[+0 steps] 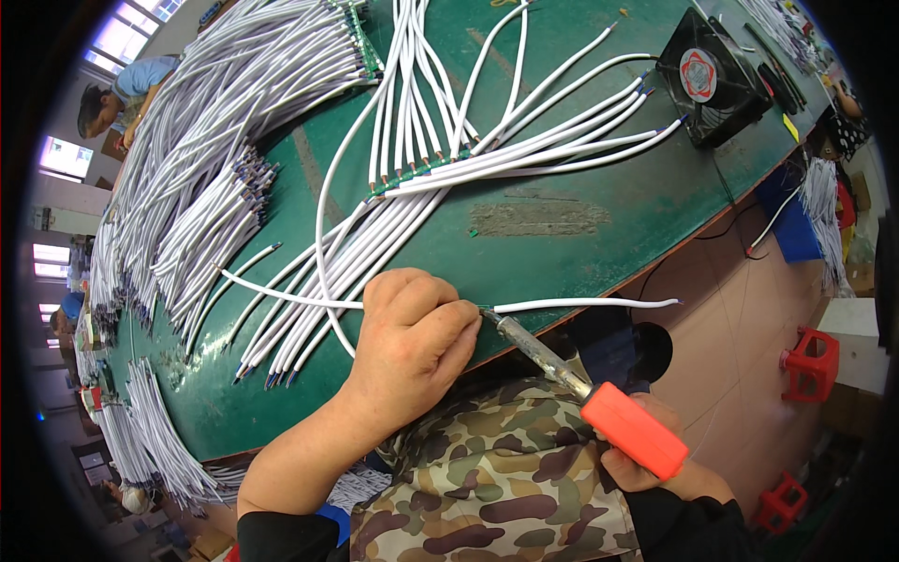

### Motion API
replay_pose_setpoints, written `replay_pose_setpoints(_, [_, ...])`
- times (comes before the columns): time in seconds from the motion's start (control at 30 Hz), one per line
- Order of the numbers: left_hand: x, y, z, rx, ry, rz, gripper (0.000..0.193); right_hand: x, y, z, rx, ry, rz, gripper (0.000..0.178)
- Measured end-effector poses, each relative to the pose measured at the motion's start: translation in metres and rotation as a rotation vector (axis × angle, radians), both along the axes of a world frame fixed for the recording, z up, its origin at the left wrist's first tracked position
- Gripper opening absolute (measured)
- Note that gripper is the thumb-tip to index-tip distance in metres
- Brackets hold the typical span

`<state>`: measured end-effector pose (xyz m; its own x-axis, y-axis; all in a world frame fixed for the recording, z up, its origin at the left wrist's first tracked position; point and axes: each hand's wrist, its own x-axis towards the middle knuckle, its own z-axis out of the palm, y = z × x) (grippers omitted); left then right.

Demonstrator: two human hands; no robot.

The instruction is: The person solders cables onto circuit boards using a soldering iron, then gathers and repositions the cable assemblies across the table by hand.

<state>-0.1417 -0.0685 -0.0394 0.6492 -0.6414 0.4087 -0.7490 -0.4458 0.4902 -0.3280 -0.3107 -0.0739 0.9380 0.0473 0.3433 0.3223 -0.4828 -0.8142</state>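
My left hand [412, 332] is closed in a pinch at the table's near edge. From its left side runs a white cable [290, 295], and the end of another white cable [585, 303] lies just past its fingertips on the right. Whatever joins the two is mostly hidden under my fingers. My right hand [637, 459] grips a soldering iron [637, 431] by its orange-red handle. The iron's metal barrel points up and left, its tip at the inner end of the right-hand cable, close to my left fingertips.
A green strip of circuit boards [412, 176] with white cables lies beyond my hands. Large bundles of white cables [187, 159] fill the left side of the green table [393, 244]. A black fan [716, 80] stands at the right edge. Red stools [811, 363] stand on the floor; a person [126, 94] sits far left.
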Motion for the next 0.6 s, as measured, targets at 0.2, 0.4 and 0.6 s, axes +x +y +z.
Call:
replay_pose_setpoints(0.2, [0.0, 0.0, 0.0, -0.003, -0.001, 0.003, 0.018, -0.002, 0.0, -0.005, -0.015, -0.029, -0.008, 0.023])
replay_pose_setpoints(0.4, [0.0, 0.0, 0.0, -0.006, 0.005, 0.009, 0.018, 0.001, 0.001, 0.005, 0.031, 0.012, -0.005, 0.022])
replay_pose_setpoints(0.6, [0.0, 0.0, -0.001, -0.008, 0.004, 0.009, 0.018, 0.003, 0.001, 0.006, 0.059, -0.009, -0.009, 0.023])
